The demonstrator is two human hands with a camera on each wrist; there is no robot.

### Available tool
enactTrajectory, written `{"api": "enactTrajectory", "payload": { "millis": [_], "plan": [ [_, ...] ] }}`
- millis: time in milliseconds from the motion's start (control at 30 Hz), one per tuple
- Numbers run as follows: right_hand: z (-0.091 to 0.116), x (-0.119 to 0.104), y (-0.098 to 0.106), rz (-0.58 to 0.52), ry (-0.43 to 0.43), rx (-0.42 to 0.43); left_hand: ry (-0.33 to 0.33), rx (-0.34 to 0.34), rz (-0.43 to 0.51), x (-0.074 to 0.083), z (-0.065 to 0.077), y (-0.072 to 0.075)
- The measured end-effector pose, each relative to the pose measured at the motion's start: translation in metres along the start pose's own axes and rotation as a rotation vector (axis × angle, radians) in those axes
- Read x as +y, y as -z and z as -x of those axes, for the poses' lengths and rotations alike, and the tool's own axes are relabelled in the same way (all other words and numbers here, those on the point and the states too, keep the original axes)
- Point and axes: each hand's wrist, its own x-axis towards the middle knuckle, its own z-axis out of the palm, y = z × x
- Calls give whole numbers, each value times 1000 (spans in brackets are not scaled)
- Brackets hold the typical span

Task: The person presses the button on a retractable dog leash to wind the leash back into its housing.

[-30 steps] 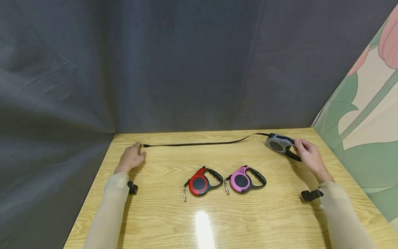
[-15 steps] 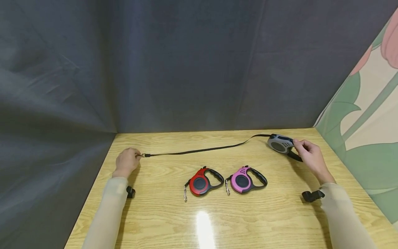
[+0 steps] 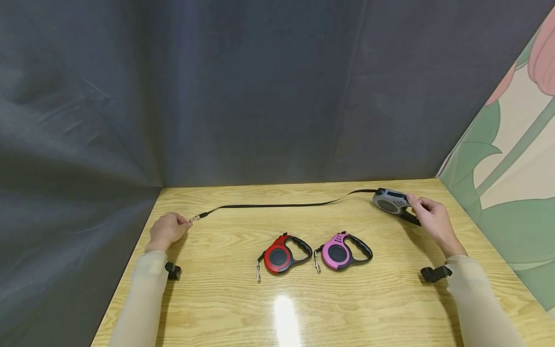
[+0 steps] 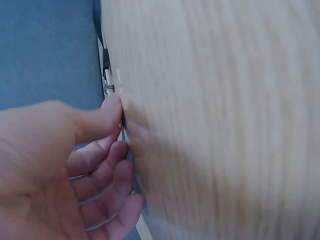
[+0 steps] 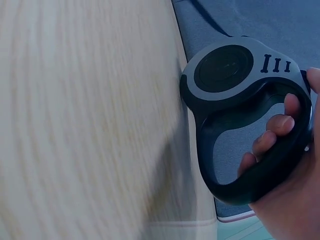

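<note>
A grey and black retractable dog leash (image 3: 389, 201) is at the table's right rear. My right hand (image 3: 433, 220) grips it by its black loop handle (image 5: 280, 182), fingers curled through the opening and thumb at the top. Out of its nose runs a black strap (image 3: 277, 206), extended leftward across the back of the table. At the strap's far end, my left hand (image 3: 167, 230) pinches the metal snap hook (image 3: 195, 219) between thumb and forefinger. In the left wrist view the hook (image 4: 108, 86) shows just beyond the thumb tip, and the other fingers are loosely bent.
A red retractable leash (image 3: 277, 256) and a pink one (image 3: 336, 253) lie side by side mid-table, each with its metal clip at its left. Behind the wooden table (image 3: 243, 308) hangs a dark grey curtain (image 3: 260, 96). A flower-patterned panel (image 3: 511, 193) borders the right side.
My left hand, earlier touching the hook with extended fingers, has pinched it and drawn it toward me and slightly left. The strap's left end came along. My right hand stays nearly still.
</note>
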Motion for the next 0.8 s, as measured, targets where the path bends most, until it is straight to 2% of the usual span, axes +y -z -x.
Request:
{"api": "enactTrajectory", "payload": {
  "millis": [133,233,367,600,800],
  "plan": [
    [-2,0,0,11,-22,18,-30,-59,22,-2,2,3],
    [-3,-2,0,12,-39,26,-66,-44,33,-3,6,4],
    [-2,-9,0,1,-66,42,-76,17,43,-6,13,1],
    [2,-18,0,3,-75,126,-48,141,94,-8,22,-2],
    [4,-17,5,2,-79,126,4,244,105,-12,29,2]
  ]
}}
